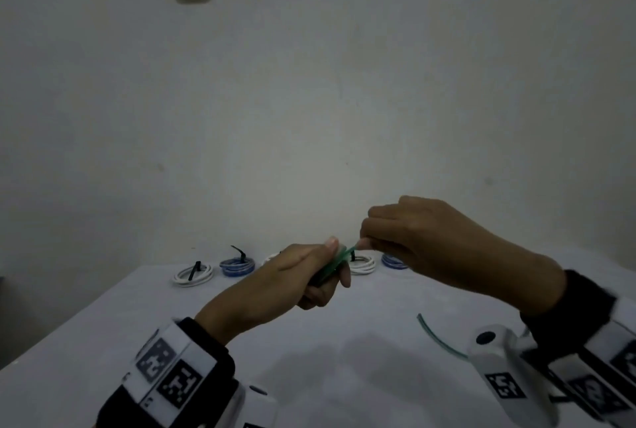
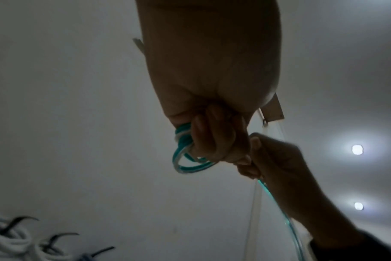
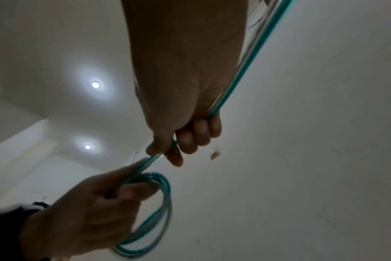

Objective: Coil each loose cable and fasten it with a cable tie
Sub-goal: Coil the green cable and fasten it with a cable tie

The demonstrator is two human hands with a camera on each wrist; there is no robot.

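Cable (image 3: pixel 145 211) mid-coiling: left hand (image 1: pixel 299 276) grips loops, right hand (image 1: pixel 423 241) pinches tail. Next: wind remaining tail, then tie.

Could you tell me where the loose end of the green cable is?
In the head view, it lies on the table at lower right, beside the right wrist: green cable.

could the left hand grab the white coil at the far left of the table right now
Probably not as things stand: the left hand is full, its fingers curled round the green cable loops. The white coil lies untouched on the table, with nothing between them, so only the grip stops it.
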